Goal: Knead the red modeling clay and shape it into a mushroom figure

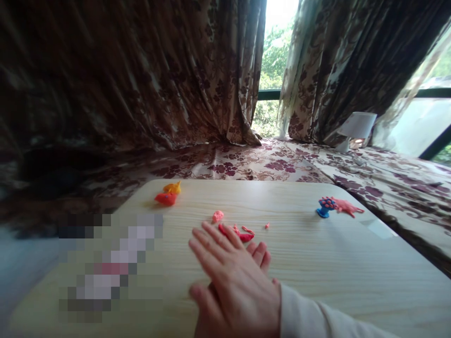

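My right hand (236, 277) lies across my left hand, palm down, its fingers stretched out flat. Only some fingertips of my left hand (260, 255) show past its edge, also extended. The palms face each other, and whatever may be between them is hidden. Just beyond the fingers is a red piece of modelling clay (245, 237), partly covered by my right hand. Around it on the table are a pink clay lump (218, 216), a thin pink clay strip (248, 230) and a tiny pink clay bit (267, 226).
The pale wooden table (292, 267) carries an orange-red clay lump (165, 199) and a yellow one (172, 188) at far left. At right stand a blue clay shape with pink dots (324, 206) and a flat pink clay piece (347, 206). A lamp (359, 124) stands behind; a blurred patch (112, 263) covers the left.
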A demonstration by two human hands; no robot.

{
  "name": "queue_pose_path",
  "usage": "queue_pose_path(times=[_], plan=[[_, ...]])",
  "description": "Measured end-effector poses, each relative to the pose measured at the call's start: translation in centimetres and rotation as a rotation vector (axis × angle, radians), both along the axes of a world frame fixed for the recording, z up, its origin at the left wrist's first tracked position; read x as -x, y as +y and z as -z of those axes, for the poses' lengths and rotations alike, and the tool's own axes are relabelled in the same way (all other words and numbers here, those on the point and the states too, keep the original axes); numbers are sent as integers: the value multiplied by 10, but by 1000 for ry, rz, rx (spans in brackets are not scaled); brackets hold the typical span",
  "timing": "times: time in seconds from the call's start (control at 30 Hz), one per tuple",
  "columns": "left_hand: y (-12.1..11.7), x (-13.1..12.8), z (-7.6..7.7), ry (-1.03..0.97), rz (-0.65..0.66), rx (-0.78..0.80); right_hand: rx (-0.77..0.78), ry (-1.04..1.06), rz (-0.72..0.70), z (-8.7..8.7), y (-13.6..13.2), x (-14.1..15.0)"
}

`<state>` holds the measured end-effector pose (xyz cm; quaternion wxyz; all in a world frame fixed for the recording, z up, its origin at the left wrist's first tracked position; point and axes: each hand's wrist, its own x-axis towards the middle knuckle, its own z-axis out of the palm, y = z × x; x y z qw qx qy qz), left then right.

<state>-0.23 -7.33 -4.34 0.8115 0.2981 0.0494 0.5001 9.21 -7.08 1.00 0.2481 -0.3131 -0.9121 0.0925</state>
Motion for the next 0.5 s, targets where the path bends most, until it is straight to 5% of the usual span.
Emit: queue_pose_path(times=[0.17,0.4,0.5], plan=[[-6,7,-7,-9,-166,196,-4,-61,-183,-1,-2,-2],[-12,-8,-19,-36,-137,394,48,-2,75,-17,19,-5],[-22,-2,-28,-102,-73,491,143,9,75,-21,32,-23]])
